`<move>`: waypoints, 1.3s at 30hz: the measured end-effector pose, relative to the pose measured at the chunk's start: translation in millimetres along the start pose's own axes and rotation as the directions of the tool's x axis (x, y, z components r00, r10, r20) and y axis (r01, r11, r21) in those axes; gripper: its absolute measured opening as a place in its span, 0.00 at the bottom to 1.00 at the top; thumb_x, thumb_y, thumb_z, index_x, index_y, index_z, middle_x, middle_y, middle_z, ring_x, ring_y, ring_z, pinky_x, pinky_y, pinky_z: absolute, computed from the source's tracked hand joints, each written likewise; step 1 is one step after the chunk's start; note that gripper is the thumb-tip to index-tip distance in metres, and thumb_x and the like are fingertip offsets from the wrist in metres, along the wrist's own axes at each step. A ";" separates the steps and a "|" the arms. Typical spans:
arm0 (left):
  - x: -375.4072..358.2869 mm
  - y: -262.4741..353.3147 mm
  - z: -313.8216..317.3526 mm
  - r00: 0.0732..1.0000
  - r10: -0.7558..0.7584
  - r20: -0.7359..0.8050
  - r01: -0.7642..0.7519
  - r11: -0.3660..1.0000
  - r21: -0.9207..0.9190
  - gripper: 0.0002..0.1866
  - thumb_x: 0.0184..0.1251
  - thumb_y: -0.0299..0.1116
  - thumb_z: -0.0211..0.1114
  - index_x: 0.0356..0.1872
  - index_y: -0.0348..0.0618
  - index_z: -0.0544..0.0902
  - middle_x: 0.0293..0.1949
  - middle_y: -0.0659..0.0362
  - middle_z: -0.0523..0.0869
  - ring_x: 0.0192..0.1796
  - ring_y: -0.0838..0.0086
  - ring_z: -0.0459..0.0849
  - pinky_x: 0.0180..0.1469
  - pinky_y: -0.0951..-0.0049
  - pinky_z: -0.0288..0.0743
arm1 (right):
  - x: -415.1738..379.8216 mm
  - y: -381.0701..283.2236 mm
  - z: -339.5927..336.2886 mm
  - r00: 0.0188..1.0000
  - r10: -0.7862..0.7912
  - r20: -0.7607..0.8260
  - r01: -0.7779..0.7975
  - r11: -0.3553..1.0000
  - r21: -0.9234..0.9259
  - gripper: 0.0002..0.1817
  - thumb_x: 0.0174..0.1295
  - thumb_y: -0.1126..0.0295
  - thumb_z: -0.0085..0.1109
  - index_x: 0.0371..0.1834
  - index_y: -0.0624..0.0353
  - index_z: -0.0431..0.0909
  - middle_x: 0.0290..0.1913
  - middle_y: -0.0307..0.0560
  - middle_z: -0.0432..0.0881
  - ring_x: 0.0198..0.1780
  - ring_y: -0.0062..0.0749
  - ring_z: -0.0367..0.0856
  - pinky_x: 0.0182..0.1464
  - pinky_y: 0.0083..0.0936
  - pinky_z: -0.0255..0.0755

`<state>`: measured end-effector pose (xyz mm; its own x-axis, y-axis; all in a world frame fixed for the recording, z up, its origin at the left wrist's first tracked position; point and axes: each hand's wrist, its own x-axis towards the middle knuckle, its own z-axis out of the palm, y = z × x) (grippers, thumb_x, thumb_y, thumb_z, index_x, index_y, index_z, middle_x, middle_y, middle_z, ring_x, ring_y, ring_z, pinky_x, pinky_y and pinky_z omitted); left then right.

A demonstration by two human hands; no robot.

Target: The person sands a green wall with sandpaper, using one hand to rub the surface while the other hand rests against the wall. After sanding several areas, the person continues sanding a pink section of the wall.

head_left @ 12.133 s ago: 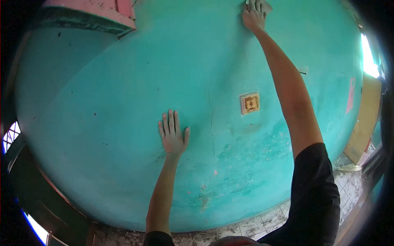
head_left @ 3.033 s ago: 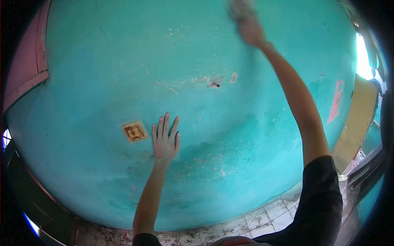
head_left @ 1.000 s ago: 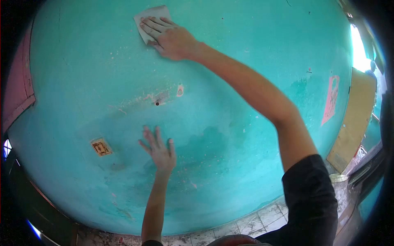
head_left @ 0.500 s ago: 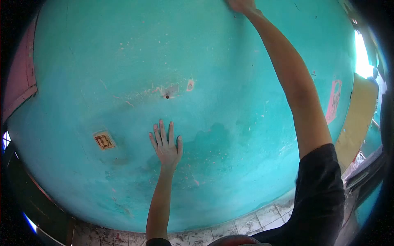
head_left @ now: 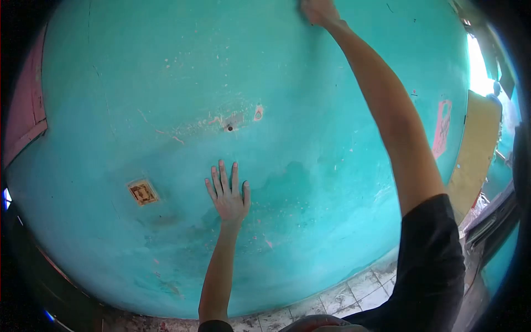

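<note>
My left hand lies flat against a turquoise wall, fingers spread, with nothing in it. Above its fingertips are a small dark hole and a scuffed patch of paint. High on the same wall, my right hand presses at the upper edge of the view with its fingers curled closed. Whatever those fingers hold, if anything, is hidden; a dark shadow falls beside them. Between the two hands, a darker, damp-looking stain spreads to the right of my left hand.
A square brownish wall box is set in the wall at left. Pink panelling borders the far left. On the right are a pink mark, a tan board and a bright opening. Dirty white tiles run along the floor below.
The view has shifted slightly. My right hand has moved a little down and left on the wall, still closed. My left hand stays flat in the same place on the wall.
</note>
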<state>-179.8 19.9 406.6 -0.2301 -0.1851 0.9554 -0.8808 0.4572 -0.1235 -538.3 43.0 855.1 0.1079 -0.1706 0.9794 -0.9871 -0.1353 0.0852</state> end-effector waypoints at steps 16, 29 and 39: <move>1.6 -5.3 2.1 0.999 0.046 0.017 -0.046 0.999 0.002 0.31 0.81 0.48 0.50 0.79 0.46 0.67 0.82 0.45 0.57 0.84 0.44 0.51 0.81 0.36 0.38 | -7.0 -34.1 25.6 0.993 0.039 -0.113 -0.068 0.962 -0.264 0.31 0.82 0.61 0.36 0.82 0.65 0.53 0.85 0.55 0.50 0.85 0.44 0.48 0.86 0.43 0.42; 0.3 -5.7 -3.4 0.998 0.043 0.047 -0.043 0.999 -0.002 0.32 0.80 0.48 0.51 0.79 0.44 0.66 0.83 0.45 0.55 0.84 0.44 0.49 0.81 0.36 0.37 | -27.6 -23.5 -5.0 0.967 -0.254 -0.020 0.248 0.958 -0.147 0.30 0.82 0.63 0.32 0.84 0.60 0.51 0.85 0.58 0.49 0.86 0.46 0.44 0.86 0.42 0.37; 6.9 -3.4 -10.8 0.998 -0.006 0.068 0.010 0.998 -0.056 0.30 0.81 0.49 0.50 0.79 0.52 0.68 0.83 0.46 0.54 0.85 0.48 0.49 0.81 0.37 0.37 | -1.0 -33.8 -0.8 0.987 -0.114 0.112 0.130 0.981 -0.143 0.33 0.81 0.62 0.34 0.82 0.72 0.48 0.84 0.64 0.49 0.85 0.51 0.47 0.86 0.43 0.41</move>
<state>-174.0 26.4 416.6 -0.2522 -0.2467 0.9357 -0.8586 0.5030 -0.0988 -505.2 48.5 851.5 0.2327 -0.2619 0.9366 -0.9714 -0.0150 0.2371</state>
